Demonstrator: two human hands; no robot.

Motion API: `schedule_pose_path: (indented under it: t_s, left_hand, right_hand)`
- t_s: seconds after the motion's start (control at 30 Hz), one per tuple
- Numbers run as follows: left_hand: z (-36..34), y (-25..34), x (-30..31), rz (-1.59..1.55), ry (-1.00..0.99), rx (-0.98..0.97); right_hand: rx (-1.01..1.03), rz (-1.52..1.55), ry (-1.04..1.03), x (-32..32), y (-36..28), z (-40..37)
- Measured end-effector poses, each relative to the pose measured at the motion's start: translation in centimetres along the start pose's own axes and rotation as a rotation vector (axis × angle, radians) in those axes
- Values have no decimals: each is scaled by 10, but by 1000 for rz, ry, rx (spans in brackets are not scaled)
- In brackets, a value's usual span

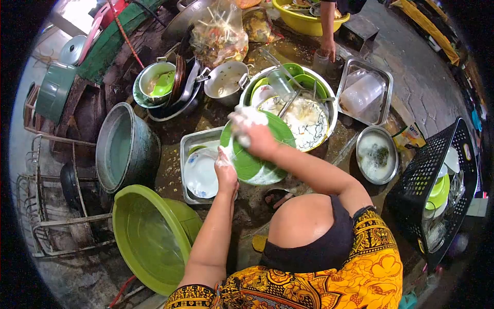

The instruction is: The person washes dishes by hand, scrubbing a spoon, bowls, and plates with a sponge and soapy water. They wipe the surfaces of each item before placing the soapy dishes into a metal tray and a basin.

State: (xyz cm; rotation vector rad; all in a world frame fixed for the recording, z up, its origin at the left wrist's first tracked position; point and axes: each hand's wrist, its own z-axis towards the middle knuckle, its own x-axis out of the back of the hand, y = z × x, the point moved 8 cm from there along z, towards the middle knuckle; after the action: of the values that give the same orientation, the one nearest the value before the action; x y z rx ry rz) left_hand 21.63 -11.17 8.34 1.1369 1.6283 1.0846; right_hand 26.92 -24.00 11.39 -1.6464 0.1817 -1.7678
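Note:
A green plate (267, 165) with suds on it is tilted in front of me. My left hand (226, 172) grips its left edge, with foam over the fingers. Pressed on the plate's upper left part is my right hand (260, 139), its fingers closed and covered in white foam, which hides whatever they hold. Below the plate, a metal tray (184, 172) contains a white plate (200, 175) with suds. Just beyond, a white-rimmed basin (331, 98) is filled with green bowls (309, 85), a clear cup and cutlery in cloudy water.
Left are a grey tub (146, 149) and a green tub (180, 216) with water. A bowl of suds (378, 154) and a black crate (411, 188) of dishes stand right. Another person's hand (328, 49) reaches to a glass near a metal tray (388, 98). Pots sit behind.

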Motion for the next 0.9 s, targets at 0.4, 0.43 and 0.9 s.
schedule_pose_path:
  t_s: [0.4, 0.43, 0.9]
  left_hand:
    - [-3, 37, 57, -89, 6, 18]
    - [-8, 46, 54, 64, 33, -140]
    - [32, -41, 109, -461, 312, 100]
  right_hand:
    - [-135, 911, 470, -8, 63, -15]
    - [-341, 966, 386, -3, 66, -13]
    - [-619, 1495, -399, -51, 4, -61]
